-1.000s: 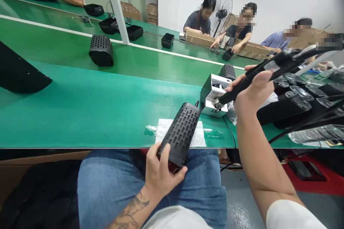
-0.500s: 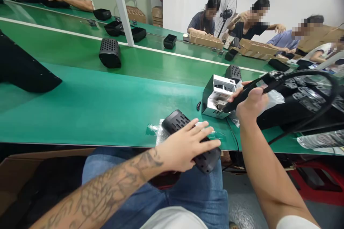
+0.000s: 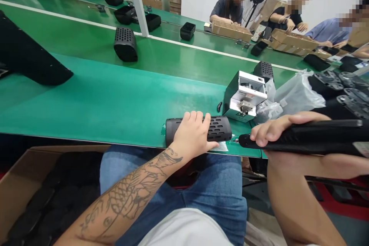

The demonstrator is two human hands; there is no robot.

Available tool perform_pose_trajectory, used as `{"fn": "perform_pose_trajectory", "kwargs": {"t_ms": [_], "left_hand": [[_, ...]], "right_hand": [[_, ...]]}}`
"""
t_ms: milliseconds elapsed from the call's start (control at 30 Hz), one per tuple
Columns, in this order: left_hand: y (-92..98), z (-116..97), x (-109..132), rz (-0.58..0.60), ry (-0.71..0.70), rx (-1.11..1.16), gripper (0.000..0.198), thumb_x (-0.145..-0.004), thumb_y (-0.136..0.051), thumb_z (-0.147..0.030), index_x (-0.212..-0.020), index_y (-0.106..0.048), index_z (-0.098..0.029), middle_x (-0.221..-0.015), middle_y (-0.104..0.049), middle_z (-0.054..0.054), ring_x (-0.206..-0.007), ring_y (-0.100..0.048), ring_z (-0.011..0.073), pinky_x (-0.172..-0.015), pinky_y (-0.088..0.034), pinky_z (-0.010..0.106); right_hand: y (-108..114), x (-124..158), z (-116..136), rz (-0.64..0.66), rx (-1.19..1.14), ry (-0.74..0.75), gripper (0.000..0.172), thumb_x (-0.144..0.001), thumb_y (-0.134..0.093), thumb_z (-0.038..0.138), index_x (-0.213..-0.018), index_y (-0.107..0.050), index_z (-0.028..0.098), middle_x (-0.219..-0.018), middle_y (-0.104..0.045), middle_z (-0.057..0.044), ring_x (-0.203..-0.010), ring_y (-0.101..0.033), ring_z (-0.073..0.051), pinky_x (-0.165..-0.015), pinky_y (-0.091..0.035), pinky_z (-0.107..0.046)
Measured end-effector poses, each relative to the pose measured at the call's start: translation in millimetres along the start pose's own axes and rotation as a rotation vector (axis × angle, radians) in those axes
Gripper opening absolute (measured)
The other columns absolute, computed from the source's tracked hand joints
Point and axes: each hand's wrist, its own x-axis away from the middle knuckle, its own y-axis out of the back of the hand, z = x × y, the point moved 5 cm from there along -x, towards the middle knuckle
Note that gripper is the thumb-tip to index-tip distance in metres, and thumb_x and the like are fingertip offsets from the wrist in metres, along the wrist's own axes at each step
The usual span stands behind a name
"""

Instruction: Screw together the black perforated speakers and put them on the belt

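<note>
A black perforated cylinder housing [image 3: 219,128] lies sideways along the near edge of the green belt [image 3: 115,103]. My left hand [image 3: 192,135] is wrapped over its middle, pressing it down. My right hand [image 3: 276,132] grips a black electric screwdriver [image 3: 311,138], held level with its tip pointing left at the cylinder's right end, a little apart from it. A small white and silver screw feeder [image 3: 245,94] stands on the belt just behind the cylinder.
Clear plastic bags [image 3: 296,94] and stacked black parts [image 3: 343,88] sit at right. Another perforated housing [image 3: 126,44] rests further up the belt. Black trays [image 3: 187,30] and cardboard boxes [image 3: 230,30] lie beyond, where several people work. A cardboard box [image 3: 20,184] of black parts stands below left.
My left hand has turned the cylinder flat along the belt edge and closed over it. My right hand brought the screwdriver down from the feeder to the cylinder's right end.
</note>
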Motion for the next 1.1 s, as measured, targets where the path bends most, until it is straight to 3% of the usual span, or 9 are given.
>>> {"fn": "perform_pose_trajectory", "kwargs": {"t_ms": [100,200,400,700,867,1100], "left_hand": [[2.4,-1,0,0.031,0.022,-0.043,0.102,-0.078,-0.068,-0.082,-0.145,-0.055,-0.007,-0.122,-0.061,0.022,-0.113,-0.052,0.0397,-0.103,-0.034,0.051],[3.1,-1,0,0.051,0.026,-0.061,0.102,-0.078,-0.065,-0.084,-0.146,-0.055,-0.008,-0.123,-0.061,0.021,-0.114,-0.052,0.0386,-0.104,-0.034,0.05],[2.9,0,-1,0.059,0.02,-0.047,0.103,-0.078,-0.065,-0.085,-0.145,-0.055,-0.008,-0.122,-0.061,0.021,-0.113,-0.052,0.0385,-0.103,-0.033,0.05],[4.0,0,-2,0.087,0.013,-0.036,0.102,-0.079,-0.063,-0.085,-0.145,-0.055,-0.008,-0.121,-0.061,0.021,-0.112,-0.052,0.0386,-0.102,-0.033,0.05],[6.0,0,-2,0.08,0.019,-0.04,0.101,-0.079,-0.064,-0.084,-0.143,-0.056,-0.007,-0.12,-0.061,0.021,-0.112,-0.052,0.0388,-0.101,-0.033,0.05],[6.6,-1,-3,0.071,0.02,-0.052,0.101,-0.078,-0.065,-0.085,-0.143,-0.057,-0.008,-0.117,-0.062,0.02,-0.109,-0.053,0.0379,-0.099,-0.035,0.051]], "right_hand": [[0,0,-20,0.038,-0.055,0.036,0.08,-0.077,-0.051,0.094,-0.102,-0.077,0.023,-0.06,-0.063,-0.004,-0.045,-0.059,-0.023,-0.044,-0.051,-0.041],[5,-2,-32,0.093,-0.076,0.04,0.081,-0.081,-0.046,0.094,-0.107,-0.075,0.023,-0.064,-0.065,-0.005,-0.048,-0.062,-0.024,-0.048,-0.053,-0.041],[2,-5,-42,0.156,-0.116,-0.002,0.063,-0.078,-0.07,0.078,-0.106,-0.074,0.022,-0.067,-0.068,-0.004,-0.05,-0.063,-0.024,-0.051,-0.053,-0.04],[-6,-11,-51,0.148,-0.119,-0.082,0.055,-0.079,-0.073,0.075,-0.097,-0.072,0.023,-0.064,-0.066,-0.003,-0.046,-0.062,-0.023,-0.047,-0.05,-0.039],[-12,-14,-55,0.16,-0.091,-0.161,0.061,-0.067,-0.081,0.078,-0.092,-0.072,0.024,-0.062,-0.065,-0.002,-0.044,-0.06,-0.023,-0.045,-0.05,-0.039],[-18,-9,-56,0.167,-0.097,-0.162,0.064,-0.063,-0.082,0.079,-0.087,-0.072,0.021,-0.061,-0.066,-0.001,-0.043,-0.06,-0.021,-0.045,-0.052,-0.037]]}}
